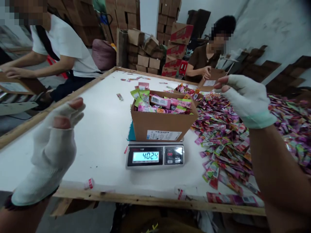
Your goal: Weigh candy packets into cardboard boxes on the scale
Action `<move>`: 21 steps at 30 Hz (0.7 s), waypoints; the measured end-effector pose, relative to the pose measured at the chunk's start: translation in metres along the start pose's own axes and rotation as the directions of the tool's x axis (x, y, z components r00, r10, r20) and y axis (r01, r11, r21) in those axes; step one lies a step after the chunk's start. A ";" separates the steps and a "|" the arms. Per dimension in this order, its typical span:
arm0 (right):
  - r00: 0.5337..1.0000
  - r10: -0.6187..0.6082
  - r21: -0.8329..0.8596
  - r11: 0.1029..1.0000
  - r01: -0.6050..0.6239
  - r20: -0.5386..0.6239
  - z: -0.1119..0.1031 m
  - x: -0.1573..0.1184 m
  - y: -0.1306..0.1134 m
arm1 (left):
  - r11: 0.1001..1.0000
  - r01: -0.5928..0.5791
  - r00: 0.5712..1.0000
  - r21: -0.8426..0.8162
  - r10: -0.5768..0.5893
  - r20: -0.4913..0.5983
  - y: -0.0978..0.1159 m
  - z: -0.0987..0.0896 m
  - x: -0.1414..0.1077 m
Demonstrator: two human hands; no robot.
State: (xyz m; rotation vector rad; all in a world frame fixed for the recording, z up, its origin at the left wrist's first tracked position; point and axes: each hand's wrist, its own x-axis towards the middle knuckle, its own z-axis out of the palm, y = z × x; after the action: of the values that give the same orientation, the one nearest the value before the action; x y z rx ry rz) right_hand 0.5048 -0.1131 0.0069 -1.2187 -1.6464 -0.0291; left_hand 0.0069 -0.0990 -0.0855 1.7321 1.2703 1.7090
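A cardboard box [162, 124] filled with small candy packets [161, 102] rests on a digital scale [155, 156], whose display reads about 402.4. To the left of the box, my left hand [54, 145] is raised over the white table, in a pale glove with bare fingertips. Its fingers are stretched out and nothing is in them. My right hand [247, 97], gloved the same way, hovers above the packet pile to the right of the box. Its thumb and fingertips point toward the box, slightly apart, with nothing visible between them.
A large heap of packets [223, 136] covers the right of the white table [102, 136], which has a wooden rim. A second packet-filled box [181, 89] stands behind. One person [60, 45] sits at left; another [204, 61] handles a box opposite. Stacked cartons [176, 50] stand beyond.
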 end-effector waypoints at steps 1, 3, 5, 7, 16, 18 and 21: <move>1.000 -0.003 -0.011 1.000 0.003 0.006 0.001 -0.002 -0.002 | 0.998 -0.058 0.998 0.001 0.058 0.025 0.019 0.007 0.005; 1.000 -0.009 -0.045 0.999 0.010 0.015 0.004 -0.005 -0.008 | 0.983 -0.180 0.981 0.028 0.177 0.081 0.051 0.021 0.013; 1.000 -0.020 -0.059 0.998 0.021 0.009 0.005 -0.008 -0.012 | 0.953 -0.302 0.944 0.036 0.294 0.149 0.076 0.033 0.018; 1.000 -0.027 -0.043 0.999 0.027 0.006 0.007 -0.012 -0.012 | 0.928 -0.373 0.903 -0.001 0.364 0.229 0.095 0.046 0.023; 0.996 0.037 -0.052 0.998 -0.033 0.084 0.025 -0.003 0.027 | 0.619 -0.657 0.626 0.431 0.129 0.769 0.108 0.134 0.032; 0.985 0.085 -0.146 0.987 -0.063 0.152 0.034 0.009 0.054 | 0.495 -0.701 0.617 0.513 0.062 0.784 0.089 0.139 0.038; 0.919 0.294 -0.479 0.867 -0.140 0.263 0.045 0.033 0.102 | 0.528 -0.638 0.690 0.561 0.070 0.720 0.047 0.115 0.067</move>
State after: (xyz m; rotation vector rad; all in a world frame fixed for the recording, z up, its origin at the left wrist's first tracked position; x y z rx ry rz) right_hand 0.5478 -0.0166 -0.0415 -1.8496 -1.8355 -0.0737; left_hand 0.1190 -0.0331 -0.0299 2.9619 1.4484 0.4620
